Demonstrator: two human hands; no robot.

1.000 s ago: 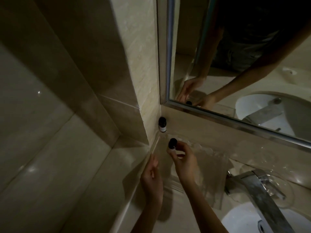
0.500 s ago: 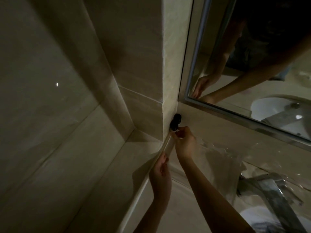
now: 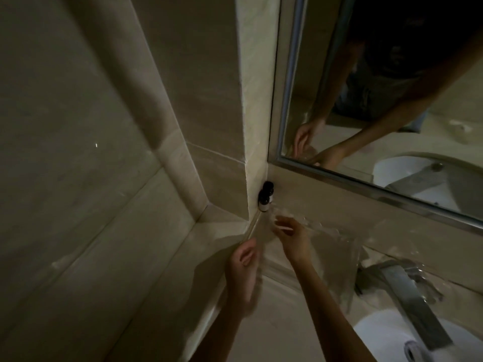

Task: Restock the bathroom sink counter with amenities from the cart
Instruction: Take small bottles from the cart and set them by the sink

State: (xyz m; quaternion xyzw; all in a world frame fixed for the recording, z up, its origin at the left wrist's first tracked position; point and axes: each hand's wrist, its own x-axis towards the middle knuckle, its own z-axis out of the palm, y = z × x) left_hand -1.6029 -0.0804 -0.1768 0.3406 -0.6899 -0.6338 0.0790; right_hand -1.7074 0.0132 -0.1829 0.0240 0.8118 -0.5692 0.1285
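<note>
- Two small bottles (image 3: 344, 196) with dark caps and pale labels stand upright and touching each other. They are tucked into the corner where the wall (image 3: 257, 152) meets the strip under the mirror (image 3: 392, 105), at the far end of a clear tray (image 3: 253, 225) on the desk (image 3: 277, 317).
- The right hand (image 3: 290, 237) hovers just beside the bottles, not touching them. Its fingers (image 3: 283, 220) are apart and relaxed, with nothing between them.
- The left hand (image 3: 243, 267) sits near the tray's left rim, its fingers (image 3: 247, 253) loosely curled. Motion blur hides whether they pinch the rim or only rest by it.
- Judgement: this pair looks placed, and more amenities probably have to come from the cart, which is out of view.
- Risk: the bottles are narrow and tall, so a brush from the right hand's fingers could tip the front one into the back one.
- Risk: if the left hand does hold the rim, a tug or nudge could slide the tray and topple both bottles.
- Risk: the light is dim and the tray nearly invisible, so a hand could easily catch its edge.
- Risk: a fallen bottle could roll along the tray towards the tap (image 3: 415, 307) and the basin (image 3: 386, 338).
</note>
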